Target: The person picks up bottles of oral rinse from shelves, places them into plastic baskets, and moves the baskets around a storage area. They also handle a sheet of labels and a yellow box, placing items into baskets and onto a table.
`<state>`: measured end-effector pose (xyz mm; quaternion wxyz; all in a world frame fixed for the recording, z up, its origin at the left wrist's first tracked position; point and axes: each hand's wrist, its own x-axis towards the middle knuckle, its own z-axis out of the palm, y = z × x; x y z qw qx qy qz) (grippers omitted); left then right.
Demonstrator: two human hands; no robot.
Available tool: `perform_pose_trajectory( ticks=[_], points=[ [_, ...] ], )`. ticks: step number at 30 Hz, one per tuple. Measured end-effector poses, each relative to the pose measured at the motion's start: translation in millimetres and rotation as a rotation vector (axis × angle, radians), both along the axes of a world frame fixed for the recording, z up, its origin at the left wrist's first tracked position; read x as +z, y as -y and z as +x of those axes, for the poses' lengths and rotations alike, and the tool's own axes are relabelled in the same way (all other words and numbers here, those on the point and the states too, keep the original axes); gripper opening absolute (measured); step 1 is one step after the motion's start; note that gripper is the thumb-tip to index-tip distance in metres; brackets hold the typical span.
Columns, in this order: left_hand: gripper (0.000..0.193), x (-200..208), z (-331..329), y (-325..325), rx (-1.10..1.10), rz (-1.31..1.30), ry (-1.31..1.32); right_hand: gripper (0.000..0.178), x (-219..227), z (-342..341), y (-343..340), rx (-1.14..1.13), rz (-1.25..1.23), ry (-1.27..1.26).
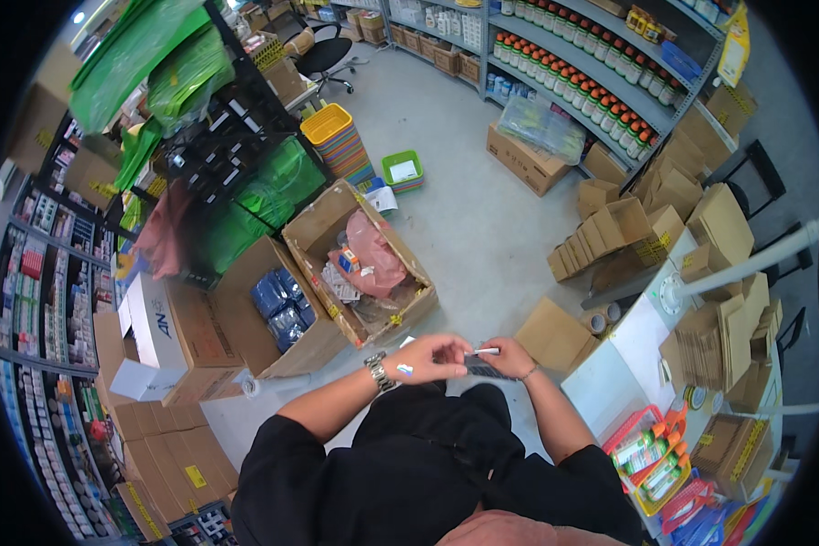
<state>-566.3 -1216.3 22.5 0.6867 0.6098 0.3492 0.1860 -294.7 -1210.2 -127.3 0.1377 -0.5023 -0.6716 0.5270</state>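
My left hand (pixel 429 357), with a metal watch (pixel 379 369) at its wrist and a small sticker (pixel 405 369) on its back, is in front of my body. Its fingers curl inward, with thumb and index finger at one end of a slim white stick-like object (pixel 487 351). At the other end, my right hand (pixel 511 358) closes on the same object; a thin band circles that wrist. The object's exact kind is too small to tell. Just below the hands, a dark flat thing (pixel 487 366) is partly hidden.
Open cartons hold blue packs (pixel 282 308) and pink plastic (pixel 378 259) ahead on the left. A white table (pixel 610 387) with baskets of orange-capped bottles (pixel 651 460) stands at right. Yellow baskets (pixel 328 123) are stacked farther off. Shelves of bottles (pixel 582 82) line the back.
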Motion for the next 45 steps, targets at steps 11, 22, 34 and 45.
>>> perform_pose_trajectory(
  ticks=[11, 22, 34, 45],
  points=[
    [0.025, -127.9, 44.5, -257.8, -0.001, 0.336, -0.477, 0.016, 19.6, 22.1, -290.7, 0.076, -0.23, -0.174],
    [0.023, -135.3, 14.0, -444.5, 0.598, 0.334, -0.467, 0.035, 35.5, -34.3, -610.5, 0.383, -0.287, -0.113],
    [0.037, -245.4, -93.5, -703.0, 0.818, 0.052, -0.357, 0.017, -78.6, -180.8, -871.2, 0.471, 0.007, 0.12],
    [0.098, -560.9, -163.5, -830.8, 1.704, -0.903, -0.064, 0.025, -322.6, -250.2, -1065.6, 0.579, 0.094, 0.352]
  ],
)
